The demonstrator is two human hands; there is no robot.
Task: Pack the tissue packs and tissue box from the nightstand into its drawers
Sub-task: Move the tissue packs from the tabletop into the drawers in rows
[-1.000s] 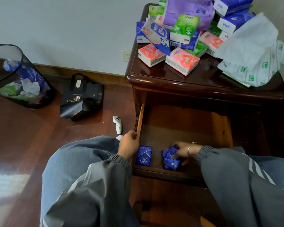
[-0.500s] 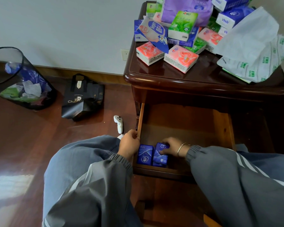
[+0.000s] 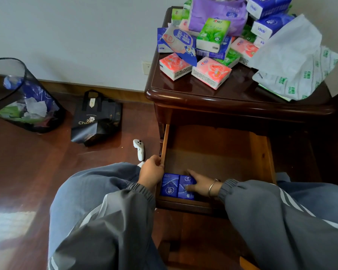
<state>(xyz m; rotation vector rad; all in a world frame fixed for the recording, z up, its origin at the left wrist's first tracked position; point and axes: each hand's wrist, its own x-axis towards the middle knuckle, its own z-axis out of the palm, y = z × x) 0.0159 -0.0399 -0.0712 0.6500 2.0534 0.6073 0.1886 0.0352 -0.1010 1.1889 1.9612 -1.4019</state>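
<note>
The nightstand's wooden drawer (image 3: 261, 156) is pulled out. Two dark blue tissue packs lie side by side in its front left corner: one (image 3: 169, 185) at the left wall, the other (image 3: 183, 189) under the fingers of my right hand (image 3: 200, 183), which rests flat on it. My left hand (image 3: 151, 172) grips the drawer's left wall near the front. On the nightstand top (image 3: 193, 94) sits a heap of pink (image 3: 211, 72), green (image 3: 213, 34), and blue (image 3: 265, 29) packs, a purple bag (image 3: 217, 12) and a white green-printed wrapper (image 3: 300, 75).
On the dark wood floor at left stand a black mesh bin (image 3: 21, 98) holding rubbish and a black shopping bag (image 3: 96, 119). A white controller (image 3: 139, 149) lies just left of the drawer. My grey-sleeved arms and legs fill the foreground.
My right hand has slid the second blue pack leftwards until it lies flat against the first pack. My left hand has stayed on the drawer's left wall.
</note>
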